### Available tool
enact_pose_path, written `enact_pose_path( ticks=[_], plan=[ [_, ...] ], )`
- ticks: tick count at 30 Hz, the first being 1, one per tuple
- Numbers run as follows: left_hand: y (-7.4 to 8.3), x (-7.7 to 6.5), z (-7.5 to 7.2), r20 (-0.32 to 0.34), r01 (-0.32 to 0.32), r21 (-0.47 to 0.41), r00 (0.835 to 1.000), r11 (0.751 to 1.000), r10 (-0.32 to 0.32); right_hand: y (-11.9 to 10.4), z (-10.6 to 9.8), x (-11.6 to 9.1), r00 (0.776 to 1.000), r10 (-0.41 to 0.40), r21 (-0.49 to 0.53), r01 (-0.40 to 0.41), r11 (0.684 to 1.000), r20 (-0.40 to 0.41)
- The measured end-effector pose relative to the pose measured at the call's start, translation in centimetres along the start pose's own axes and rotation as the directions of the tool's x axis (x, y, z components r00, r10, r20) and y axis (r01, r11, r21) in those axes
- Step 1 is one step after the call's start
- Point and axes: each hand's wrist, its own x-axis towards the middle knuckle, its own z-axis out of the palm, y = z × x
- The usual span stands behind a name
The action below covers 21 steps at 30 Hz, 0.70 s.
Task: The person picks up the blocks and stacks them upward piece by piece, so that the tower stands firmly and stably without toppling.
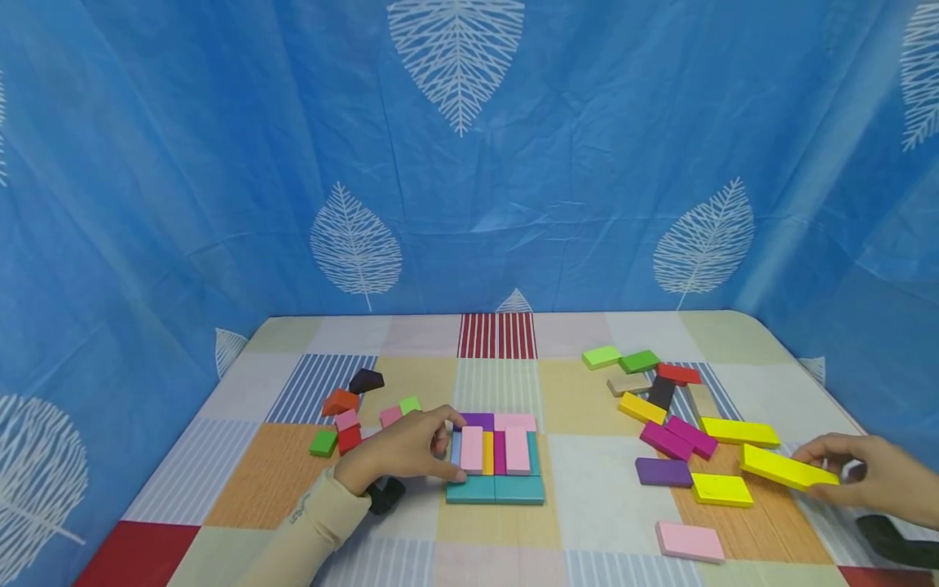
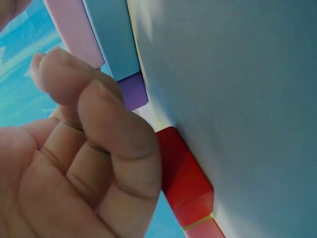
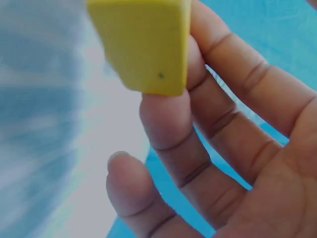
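Well, yellow block (image 1: 783, 468) — one end pinched in right hand (image 1: 876, 474).

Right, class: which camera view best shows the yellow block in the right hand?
The head view, where nearly all the yellow block shows, the right hand gripping one end. The right wrist view shows just one end close up, cut off by the top edge. The left wrist view shows none of it.
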Motion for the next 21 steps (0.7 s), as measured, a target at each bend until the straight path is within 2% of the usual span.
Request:
enact_pose_path(
  ticks=[13, 21],
  plan=[
    [0.3, -0.1, 0.0, 0.0, 0.013, 0.012, 1.0, 1.0, -0.013, -4.6, -1.6, 0.7, 0.983, -0.157, -0.042, 0.154, 0.987, -0.096],
    [0.2, -0.1, 0.0, -0.001, 0.023, 0.002, 1.0, 1.0, -0.023, -7.1, -1.4, 1.6, 0.929, -0.322, -0.013, 0.325, 0.945, -0.183]
  ],
)
